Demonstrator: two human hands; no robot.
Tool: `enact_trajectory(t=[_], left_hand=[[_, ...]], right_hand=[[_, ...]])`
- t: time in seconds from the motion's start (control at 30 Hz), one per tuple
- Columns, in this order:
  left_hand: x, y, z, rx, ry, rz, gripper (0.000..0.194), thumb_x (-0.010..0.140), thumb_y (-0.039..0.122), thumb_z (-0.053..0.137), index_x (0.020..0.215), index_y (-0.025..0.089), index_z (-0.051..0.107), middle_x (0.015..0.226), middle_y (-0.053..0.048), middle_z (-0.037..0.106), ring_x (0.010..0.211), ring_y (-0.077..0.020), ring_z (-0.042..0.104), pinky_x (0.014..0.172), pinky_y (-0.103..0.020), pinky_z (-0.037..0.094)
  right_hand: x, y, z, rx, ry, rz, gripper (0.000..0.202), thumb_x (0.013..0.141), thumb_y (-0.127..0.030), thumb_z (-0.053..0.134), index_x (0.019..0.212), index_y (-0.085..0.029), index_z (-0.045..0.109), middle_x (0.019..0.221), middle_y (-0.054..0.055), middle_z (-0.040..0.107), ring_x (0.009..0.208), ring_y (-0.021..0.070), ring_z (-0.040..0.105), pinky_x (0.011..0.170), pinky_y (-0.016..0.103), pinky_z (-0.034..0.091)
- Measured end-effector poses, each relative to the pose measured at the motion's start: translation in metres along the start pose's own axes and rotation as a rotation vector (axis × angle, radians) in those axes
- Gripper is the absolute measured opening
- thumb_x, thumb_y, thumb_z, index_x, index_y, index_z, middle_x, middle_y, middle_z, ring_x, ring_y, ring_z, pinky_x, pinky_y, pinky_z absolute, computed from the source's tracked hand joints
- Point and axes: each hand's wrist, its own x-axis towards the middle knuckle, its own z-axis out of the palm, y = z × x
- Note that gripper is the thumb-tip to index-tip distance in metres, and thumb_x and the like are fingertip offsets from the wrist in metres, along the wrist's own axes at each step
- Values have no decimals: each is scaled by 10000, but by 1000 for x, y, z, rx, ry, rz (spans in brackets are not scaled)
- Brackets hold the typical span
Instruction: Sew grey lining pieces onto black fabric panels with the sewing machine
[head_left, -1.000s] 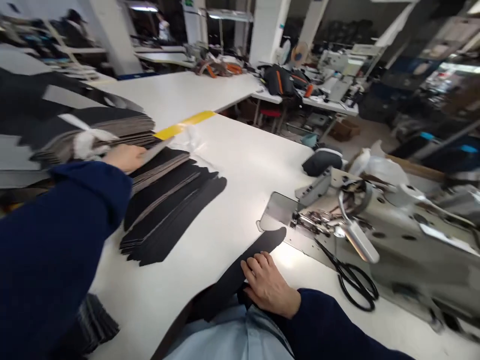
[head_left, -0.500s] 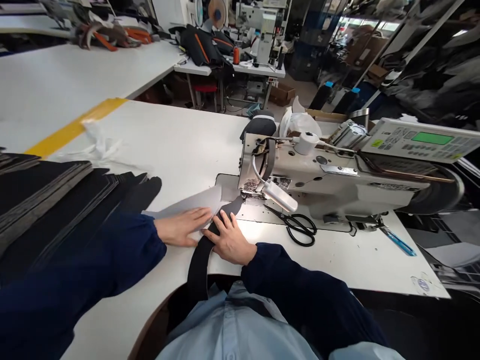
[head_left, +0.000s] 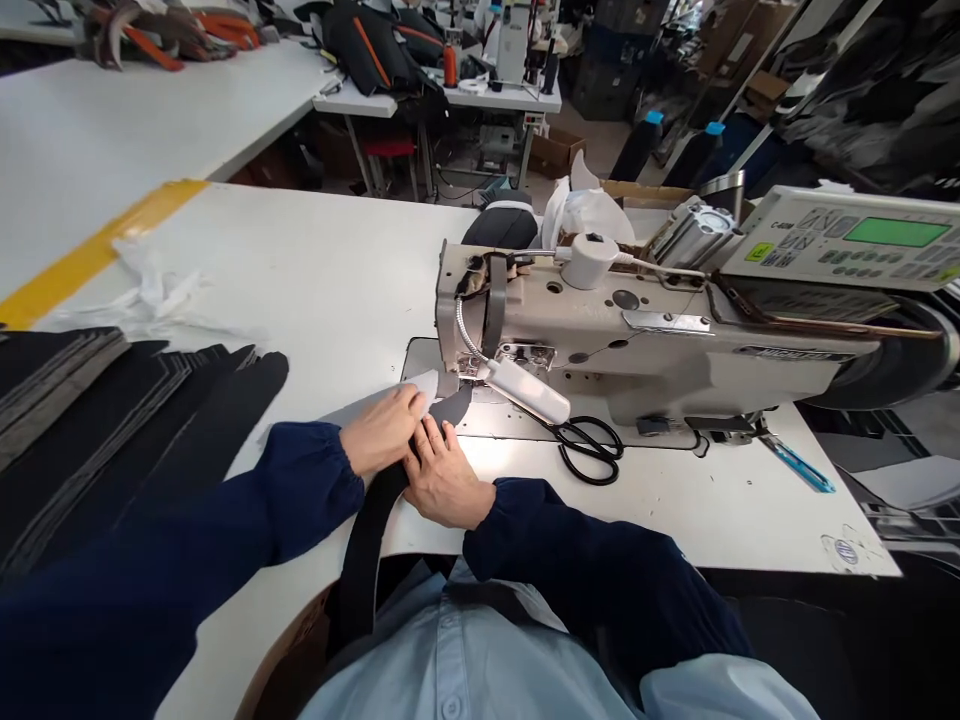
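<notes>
My left hand (head_left: pixel 384 430) has its fingers curled in a pinch at the edge of a light grey fabric piece (head_left: pixel 351 408), whose pale tip stands up beside the needle area. Close against it, my right hand (head_left: pixel 448 478) lies with stretched fingers on a black fabric strip (head_left: pixel 365 555). The strip runs from my lap under both hands; its dark end (head_left: pixel 454 405) reaches the presser foot of the sewing machine (head_left: pixel 600 345). A white lamp (head_left: pixel 527 390) partly hides the needle. Black-handled scissors (head_left: pixel 592 450) lie right of my right hand.
Stacks of cut black fabric pieces (head_left: pixel 142 420) cover the table's left side, with white scraps (head_left: pixel 154 290) behind them. A blue cutter (head_left: pixel 799 462) lies near the right edge. The control panel (head_left: pixel 847 235) sits above the machine. Black thread cones (head_left: pixel 640 145) stand behind it.
My left hand has moved from lying flat on the grey piece to pinching its edge, closer to my right hand. The grey tip has lifted. The whole view has shifted slightly.
</notes>
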Motion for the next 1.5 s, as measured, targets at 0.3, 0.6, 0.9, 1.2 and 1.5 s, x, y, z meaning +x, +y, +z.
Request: enact_trajectory(t=[0.3, 0.6, 0.9, 1.2, 1.5], left_hand=[[0, 36, -10, 155, 6, 111, 510, 840, 86, 389, 1336, 47, 500, 1420, -161, 471, 1118, -305, 495, 770, -402, 451], [6, 43, -11, 136, 33, 103, 466, 873, 99, 391, 1316, 36, 521, 1389, -165, 503, 1111, -290, 494, 787, -401, 438], [8, 39, -10, 142, 53, 135, 435, 856, 96, 449, 1276, 54, 551, 1355, -160, 534, 1082, -273, 519, 787, -367, 445], [12, 42, -18, 165, -23, 130, 351, 845, 93, 485, 1172, 107, 613, 1275, -122, 602, 1049, -244, 558, 794, -337, 454], [23, 29, -14, 103, 4, 242, 420, 826, 113, 463, 1226, 70, 580, 1301, -167, 573, 1171, -269, 530, 936, -347, 450]], right_hand=[[2, 4, 2, 57, -44, -52, 405, 926, -307, 464, 1224, -90, 631, 1213, 225, 625, 1147, 386, 517, 965, 645, 350], [1, 6, -1, 25, -62, -83, 379, 938, -284, 432, 1205, -122, 646, 1137, 194, 668, 1049, 363, 569, 921, 641, 366], [1, 8, -3, 19, -56, -108, 377, 936, -266, 438, 1214, -110, 639, 1160, 211, 656, 1110, 378, 548, 952, 657, 343], [-2, 4, 1, -52, -34, -138, 368, 918, -207, 419, 1168, -62, 647, 1093, 239, 674, 1015, 388, 605, 934, 714, 339], [-24, 8, -20, -172, -15, -205, 405, 916, -153, 391, 1209, 61, 573, 1170, 342, 602, 1110, 392, 592, 956, 673, 392]])
